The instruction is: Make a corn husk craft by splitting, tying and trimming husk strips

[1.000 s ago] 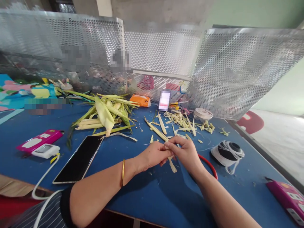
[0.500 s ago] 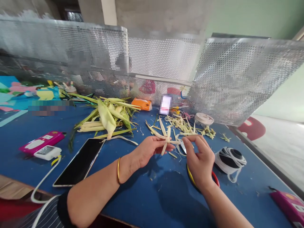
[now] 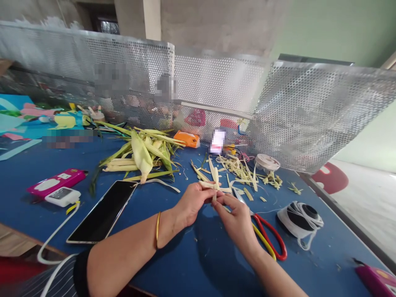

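A small woven piece of pale corn husk strips (image 3: 216, 185), with strips sticking out in several directions, is held over the blue table. Closed around its left side is my left hand (image 3: 194, 200), thumb on the piece. My right hand (image 3: 232, 210) pinches the strip that points toward me, its fingertips close to the left ones. Scissors (image 3: 270, 238) with red and yellow handles lie just right of my right hand, blades partly hidden behind it. Cut husk scraps (image 3: 239, 169) are scattered beyond both hands.
Green corn husks (image 3: 142, 154) are heaped at the back left, near a tablet (image 3: 102, 212) and a magenta power strip (image 3: 57, 183). To the right sits a spool of white cord (image 3: 300, 218). An orange packet (image 3: 187, 139) and a lit phone (image 3: 217, 141) stand before the perforated metal screen (image 3: 216, 82).
My right hand has moved left and down from the piece's right side to its near strip, uncovering more of the scissors. My left hand keeps its hold.
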The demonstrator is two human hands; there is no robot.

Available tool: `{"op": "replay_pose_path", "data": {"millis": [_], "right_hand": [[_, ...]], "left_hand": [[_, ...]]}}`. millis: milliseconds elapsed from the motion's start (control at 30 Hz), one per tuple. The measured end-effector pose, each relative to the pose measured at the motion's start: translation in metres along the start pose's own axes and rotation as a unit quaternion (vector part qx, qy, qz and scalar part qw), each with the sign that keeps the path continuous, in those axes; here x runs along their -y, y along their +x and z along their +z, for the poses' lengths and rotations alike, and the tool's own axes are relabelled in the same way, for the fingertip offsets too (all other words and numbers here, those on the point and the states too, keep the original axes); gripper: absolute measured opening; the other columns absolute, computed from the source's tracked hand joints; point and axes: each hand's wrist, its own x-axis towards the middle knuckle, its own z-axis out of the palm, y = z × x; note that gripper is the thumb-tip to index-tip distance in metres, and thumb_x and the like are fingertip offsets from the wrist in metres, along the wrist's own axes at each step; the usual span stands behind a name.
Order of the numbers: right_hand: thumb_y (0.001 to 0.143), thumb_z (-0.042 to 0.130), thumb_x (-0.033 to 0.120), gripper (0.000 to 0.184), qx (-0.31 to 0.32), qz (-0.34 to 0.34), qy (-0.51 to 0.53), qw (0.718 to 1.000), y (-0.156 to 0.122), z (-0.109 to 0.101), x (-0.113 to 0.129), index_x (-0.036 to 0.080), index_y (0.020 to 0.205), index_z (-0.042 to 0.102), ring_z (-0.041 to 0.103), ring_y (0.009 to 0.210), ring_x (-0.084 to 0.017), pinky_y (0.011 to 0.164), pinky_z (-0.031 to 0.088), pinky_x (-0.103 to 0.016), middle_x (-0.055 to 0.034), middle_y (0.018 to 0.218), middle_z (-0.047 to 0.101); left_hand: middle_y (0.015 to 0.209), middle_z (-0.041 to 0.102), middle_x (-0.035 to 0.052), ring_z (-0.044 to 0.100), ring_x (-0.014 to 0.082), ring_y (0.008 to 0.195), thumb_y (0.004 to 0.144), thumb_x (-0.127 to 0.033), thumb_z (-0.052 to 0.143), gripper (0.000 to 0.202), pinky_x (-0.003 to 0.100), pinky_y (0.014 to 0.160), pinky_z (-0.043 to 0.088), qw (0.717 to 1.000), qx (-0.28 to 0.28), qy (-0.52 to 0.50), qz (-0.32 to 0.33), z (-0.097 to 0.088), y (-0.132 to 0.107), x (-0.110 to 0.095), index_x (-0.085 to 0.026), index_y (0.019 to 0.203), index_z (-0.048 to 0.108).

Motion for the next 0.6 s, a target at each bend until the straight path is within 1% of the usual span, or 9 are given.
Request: {"op": "replay_pose_path", "data": {"millis": [100, 167, 200, 267, 333, 367, 433, 500, 600], "right_hand": [[0.086, 0.057, 0.031, 0.028, 0.014, 0.006, 0.005, 1.0, -0.001, 0.001, 0.002, 0.019, 0.061, 0.059, 0.06, 0.076, -0.017, 0.072, 0.044, -0.025, -0.0017, 0.073, 0.064], [0.089, 0.054, 0.034, 0.031, 0.011, -0.006, -0.034, 0.999, -0.001, -0.003, 0.004, 0.02, 0.062, 0.06, 0.058, 0.069, -0.016, 0.067, 0.043, -0.025, -0.0012, 0.069, 0.062], [0.09, 0.053, 0.036, 0.032, -0.008, -0.018, -0.069, 0.997, -0.001, -0.007, 0.005, 0.02, 0.063, 0.059, 0.056, 0.064, -0.015, 0.063, 0.042, -0.024, -0.001, 0.067, 0.06], [0.09, 0.053, 0.042, 0.032, -0.075, -0.045, -0.154, 0.984, 0.002, -0.015, 0.007, 0.02, 0.067, 0.059, 0.052, 0.058, -0.014, 0.056, 0.039, -0.025, -0.001, 0.068, 0.058], [0.089, 0.055, 0.045, 0.027, -0.122, -0.062, -0.215, 0.967, 0.005, -0.023, 0.007, 0.02, 0.081, 0.061, 0.052, 0.057, -0.013, 0.053, 0.038, -0.025, -0.003, 0.08, 0.06], [0.089, 0.055, 0.045, 0.026, -0.117, -0.067, -0.231, 0.964, 0.007, -0.025, 0.006, 0.021, 0.089, 0.062, 0.054, 0.058, -0.014, 0.053, 0.039, -0.025, -0.0044, 0.086, 0.061], [0.093, 0.05, 0.042, 0.024, -0.066, -0.075, -0.247, 0.964, 0.009, -0.027, 0.003, 0.022, 0.096, 0.063, 0.059, 0.064, -0.015, 0.056, 0.041, -0.025, -0.0054, 0.092, 0.063], [0.096, 0.045, 0.037, 0.025, -0.023, -0.087, -0.263, 0.961, 0.009, -0.026, 0.001, 0.023, 0.089, 0.064, 0.06, 0.068, -0.016, 0.06, 0.04, -0.025, -0.004, 0.084, 0.065], [0.098, 0.042, 0.033, 0.03, -0.016, -0.103, -0.282, 0.954, 0.005, -0.022, 0.0, 0.022, 0.079, 0.062, 0.057, 0.066, -0.016, 0.061, 0.037, -0.026, -0.003, 0.076, 0.063]], "left_hand": [[0.071, 0.068, 0.0051, 0.059, 0.0133, 0.066, 0.059, -0.024, 0.077, 0.021, 0.025, 0.067, 0.044, 1.0, 0.015, 0.006, -0.003, -0.001, 0.002, -0.003, -0.01, 0.073, 0.069], [0.072, 0.067, 0.0058, 0.059, 0.0138, 0.066, 0.059, -0.024, 0.077, 0.02, 0.026, 0.067, 0.044, 0.999, 0.028, 0.019, -0.004, -0.001, 0.002, -0.007, -0.01, 0.07, 0.068], [0.073, 0.068, 0.006, 0.059, 0.014, 0.066, 0.06, -0.025, 0.077, 0.021, 0.026, 0.066, 0.044, 0.999, 0.028, 0.026, -0.008, -0.002, 0.002, -0.009, -0.01, 0.071, 0.069], [0.074, 0.068, 0.006, 0.061, 0.0147, 0.067, 0.061, -0.027, 0.077, 0.024, 0.026, 0.065, 0.044, 0.999, 0.02, 0.04, -0.023, -0.004, 0.001, -0.014, -0.011, 0.078, 0.07], [0.071, 0.068, 0.0051, 0.062, 0.0151, 0.068, 0.063, -0.028, 0.075, 0.026, 0.025, 0.064, 0.043, 0.998, 0.024, 0.045, -0.042, -0.005, -0.001, -0.017, -0.011, 0.084, 0.072], [0.07, 0.067, 0.0043, 0.062, 0.0149, 0.068, 0.064, -0.027, 0.073, 0.025, 0.025, 0.064, 0.043, 0.997, 0.031, 0.043, -0.05, -0.006, -0.001, -0.018, -0.012, 0.084, 0.072], [0.068, 0.065, 0.0027, 0.06, 0.0141, 0.068, 0.064, -0.026, 0.072, 0.019, 0.025, 0.065, 0.043, 0.997, 0.04, 0.038, -0.059, -0.007, -0.002, -0.017, -0.013, 0.078, 0.071], [0.064, 0.061, 0.0006, 0.057, 0.0121, 0.065, 0.064, -0.028, 0.073, 0.018, 0.025, 0.064, 0.042, 0.997, 0.041, 0.047, -0.055, -0.006, -0.002, -0.015, -0.014, 0.073, 0.069], [0.059, 0.056, -0.0025, 0.05, 0.0088, 0.056, 0.065, -0.039, 0.076, 0.029, 0.023, 0.057, 0.038, 0.996, 0.027, 0.084, -0.022, -0.004, -0.001, -0.009, -0.014, 0.075, 0.068]]}}
